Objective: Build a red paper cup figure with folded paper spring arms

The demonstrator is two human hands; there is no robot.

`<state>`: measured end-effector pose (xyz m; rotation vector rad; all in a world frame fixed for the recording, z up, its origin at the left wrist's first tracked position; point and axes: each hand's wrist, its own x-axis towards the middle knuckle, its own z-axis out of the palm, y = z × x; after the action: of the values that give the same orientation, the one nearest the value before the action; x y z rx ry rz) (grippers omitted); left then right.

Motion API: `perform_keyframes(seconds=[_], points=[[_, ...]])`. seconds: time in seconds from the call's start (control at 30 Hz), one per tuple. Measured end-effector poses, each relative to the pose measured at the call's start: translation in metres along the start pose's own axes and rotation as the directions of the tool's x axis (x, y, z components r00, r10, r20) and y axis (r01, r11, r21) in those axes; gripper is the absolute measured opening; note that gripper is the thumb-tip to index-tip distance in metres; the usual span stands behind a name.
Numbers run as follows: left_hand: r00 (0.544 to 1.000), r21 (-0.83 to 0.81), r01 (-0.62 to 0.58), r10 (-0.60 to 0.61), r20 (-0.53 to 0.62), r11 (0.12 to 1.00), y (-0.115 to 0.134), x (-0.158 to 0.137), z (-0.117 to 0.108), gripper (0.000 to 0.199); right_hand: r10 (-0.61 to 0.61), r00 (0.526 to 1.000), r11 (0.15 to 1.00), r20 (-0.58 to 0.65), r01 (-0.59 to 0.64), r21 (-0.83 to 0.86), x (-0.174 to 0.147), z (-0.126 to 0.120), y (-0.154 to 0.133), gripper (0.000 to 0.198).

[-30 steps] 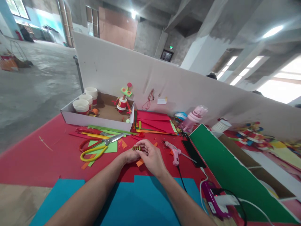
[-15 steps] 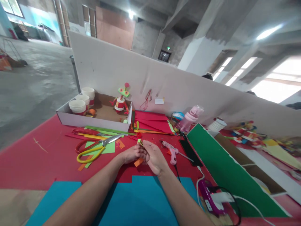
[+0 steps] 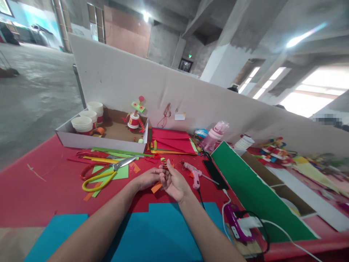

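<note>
A small folded paper spring (image 3: pixel 163 162), green and reddish in zigzag layers, stands up between my two hands over the red table. My left hand (image 3: pixel 148 179) reaches in from the left, its fingertips closed at the spring's lower end. My right hand (image 3: pixel 175 183) is turned partly palm up, with its thumb along the spring and its fingers curled below it. The fingers hide the bottom of the spring. Just under my hands lies an orange paper strip (image 3: pixel 156 187).
Yellow-and-red-handled scissors (image 3: pixel 109 174) lie left on green paper (image 3: pixel 121 172). To the right are a pink glue gun (image 3: pixel 195 175), a black phone (image 3: pixel 213 174) and a purple power socket (image 3: pixel 236 223) with cables. Behind stand a box (image 3: pixel 100 142) with paper cups and a paper-cup robot figure (image 3: pixel 133 121).
My right hand has rolled palm upward and its fingers have loosened a little, so more of the paper spring shows. The whole view has shifted slightly.
</note>
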<state>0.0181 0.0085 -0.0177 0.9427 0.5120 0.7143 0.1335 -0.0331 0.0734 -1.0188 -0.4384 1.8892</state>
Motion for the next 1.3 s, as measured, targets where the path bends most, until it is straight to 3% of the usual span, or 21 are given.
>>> perform_keyframes(seconds=[0.23, 0.33, 0.4, 0.47, 0.67, 0.77, 0.83, 0.9, 0.93, 1.03, 1.07, 1.1, 1.13, 1.23, 1.27, 1.3], points=[[1.000, 0.003, -0.022, 0.022, 0.008, 1.000, 0.000, 0.000, 0.000, 0.031, -0.021, 0.999, 0.999, 0.048, 0.022, -0.023, 0.006, -0.007, 0.001, 0.032], [0.998, 0.090, -0.004, -0.001, 0.061, 0.996, 0.005, -0.003, 0.003, 0.027, -0.208, 0.976, 0.971, 0.066, 0.214, -0.108, 0.021, -0.015, -0.006, 0.028], [0.998, 0.149, 0.012, -0.022, 0.065, 0.989, 0.008, -0.005, 0.005, 0.023, -0.390, 0.919, 0.897, 0.062, 0.394, -0.200, 0.040, -0.021, -0.015, 0.027], [0.998, 0.166, 0.018, -0.027, 0.053, 0.986, 0.010, -0.006, 0.006, 0.020, -0.472, 0.880, 0.825, 0.059, 0.464, -0.323, 0.064, -0.024, -0.025, 0.028], [0.998, 0.194, 0.026, -0.038, 0.058, 0.981, 0.012, -0.006, 0.007, 0.018, -0.465, 0.885, 0.767, 0.030, 0.420, -0.485, 0.134, 0.002, -0.042, 0.018], [0.998, 0.211, 0.015, -0.027, 0.055, 0.977, 0.012, -0.006, 0.006, 0.017, -0.416, 0.907, 0.793, 0.063, 0.396, -0.463, 0.141, 0.014, -0.047, 0.019], [0.998, 0.203, 0.010, -0.021, 0.056, 0.979, 0.011, -0.006, 0.005, 0.017, -0.465, 0.883, 0.766, 0.057, 0.434, -0.475, 0.129, 0.011, -0.048, 0.020], [0.998, 0.197, 0.003, -0.017, 0.067, 0.980, 0.010, -0.006, 0.004, 0.018, -0.579, 0.812, 0.679, 0.078, 0.533, -0.506, 0.107, -0.002, -0.043, 0.021], [0.997, 0.198, 0.004, -0.018, 0.069, 0.980, 0.009, -0.005, 0.004, 0.019, -0.654, 0.753, 0.615, 0.075, 0.587, -0.527, 0.095, -0.010, -0.038, 0.023], [0.998, 0.197, -0.053, 0.059, -0.024, 0.979, 0.008, -0.002, 0.005, 0.025, -0.888, 0.454, 0.405, -0.074, 0.694, -0.596, 0.063, -0.035, -0.017, 0.029], [0.989, 0.197, -0.101, 0.120, -0.086, 0.975, 0.008, -0.001, 0.007, 0.028, -0.917, 0.378, 0.371, -0.127, 0.690, -0.622, 0.056, -0.042, -0.008, 0.030], [0.971, 0.202, -0.157, 0.188, -0.147, 0.967, 0.008, 0.001, 0.009, 0.032, -0.926, 0.350, 0.356, -0.145, 0.676, -0.645, 0.053, -0.046, -0.001, 0.033], [0.950, 0.213, -0.206, 0.247, -0.189, 0.955, 0.007, 0.002, 0.010, 0.034, -0.908, 0.395, 0.385, -0.141, 0.651, -0.654, 0.052, -0.049, 0.006, 0.037], [0.945, 0.260, -0.232, 0.281, -0.170, 0.937, 0.007, 0.003, 0.014, 0.039, -0.695, 0.718, 0.604, -0.039, 0.553, -0.575, 0.058, -0.052, 0.019, 0.053], [0.955, 0.283, -0.214, 0.261, -0.142, 0.935, 0.007, 0.002, 0.014, 0.041, -0.631, 0.776, 0.639, 0.018, 0.532, -0.555, 0.059, -0.052, 0.020, 0.055], [0.964, 0.310, -0.195, 0.241, -0.116, 0.930, 0.006, 0.002, 0.014, 0.042, -0.607, 0.791, 0.636, 0.072, 0.538, -0.554, 0.061, -0.053, 0.020, 0.054]])
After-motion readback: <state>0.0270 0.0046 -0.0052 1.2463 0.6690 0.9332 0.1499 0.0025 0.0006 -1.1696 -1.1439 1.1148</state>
